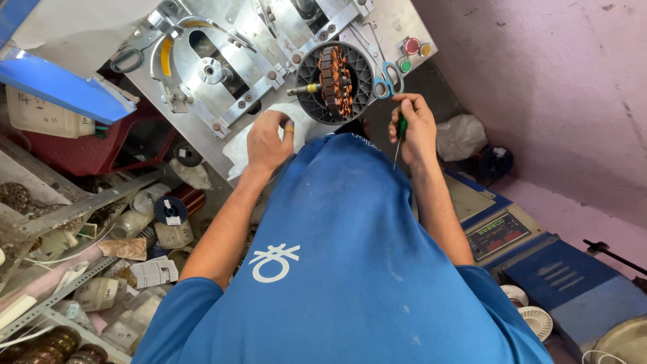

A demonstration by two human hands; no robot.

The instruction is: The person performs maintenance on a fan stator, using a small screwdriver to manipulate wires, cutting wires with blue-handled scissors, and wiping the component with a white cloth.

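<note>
1. Nearest me, blue shirt [350, 269] fills the lower view.
2. My right hand [412, 128] is clamped on a green-handled screwdriver [400, 131], below the blue-handled scissors [389, 81].
3. My left hand [268, 140] is curled on white cloth [237, 149] at the worktop's [202, 128] near edge, beside the wound stator [335, 81].

Scissors [389, 79] just right of wound stator [335, 81]

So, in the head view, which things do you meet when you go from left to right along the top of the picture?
Blue panel → black-handled scissors → round metal hub → left hand → copper-wound stator → blue-handled scissors → right hand, holding a green-handled tool → grey bag.
</note>
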